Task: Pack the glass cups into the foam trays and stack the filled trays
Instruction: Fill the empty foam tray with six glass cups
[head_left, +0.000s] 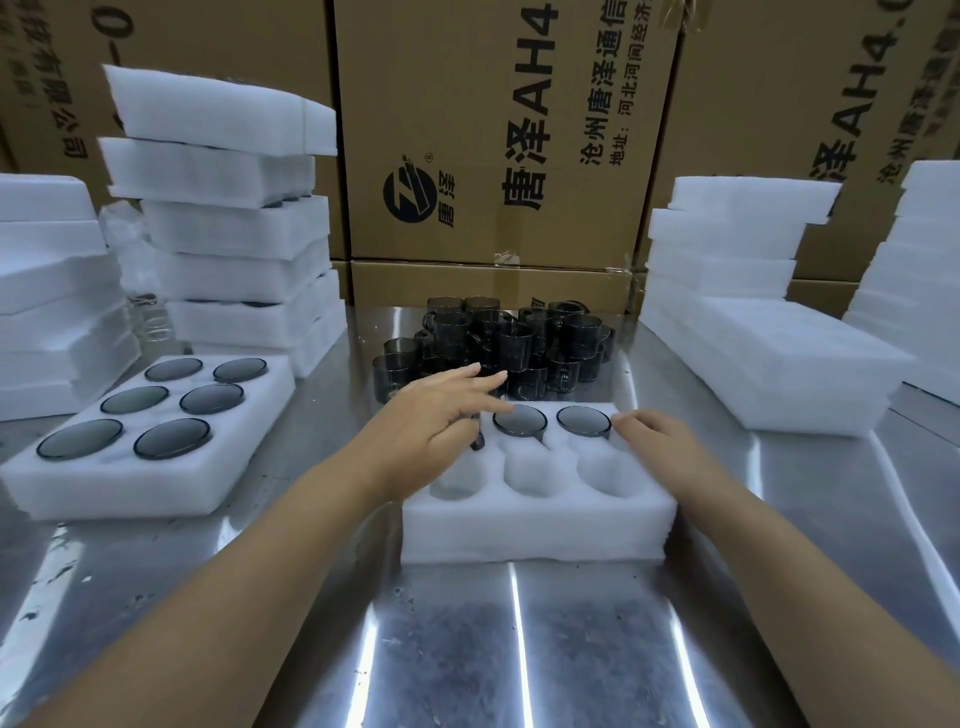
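Steel table (467, 649) is shown. Six-cavity foam tray (535, 525) is centred, with the glass cup pile (519, 343) at 12 o'clock. Left hand (441, 415) is laid over the tray's 10 o'clock cavity, grasp untellable. Right hand (654, 434) is rested relaxed at 2 o'clock. Two seated cups (519, 420) are held at 12–1.

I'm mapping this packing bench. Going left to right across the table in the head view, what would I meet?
filled foam tray → left hand → middle cup → right cup → right hand → empty tray stack
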